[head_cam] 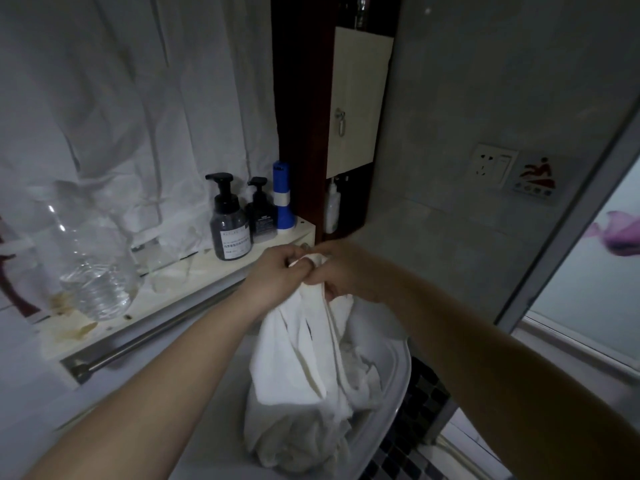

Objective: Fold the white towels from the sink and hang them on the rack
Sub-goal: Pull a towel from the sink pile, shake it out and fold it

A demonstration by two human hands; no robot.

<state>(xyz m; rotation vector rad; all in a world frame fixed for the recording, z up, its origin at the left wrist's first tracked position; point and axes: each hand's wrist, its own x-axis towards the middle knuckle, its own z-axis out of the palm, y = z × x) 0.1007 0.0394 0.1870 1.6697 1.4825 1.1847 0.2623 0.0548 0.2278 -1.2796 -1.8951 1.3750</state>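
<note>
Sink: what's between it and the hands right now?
In the head view, only the towel: left hand and right hand grip its top, and it hangs down into the sink, onto more crumpled white cloth.

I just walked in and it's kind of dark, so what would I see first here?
First you'd see the white towel in the middle, gripped at its top by the left hand and right hand and hanging down into the sink. To its left, a metal rack runs below a shelf that holds a big clear bottle and dark pump bottles.
</note>
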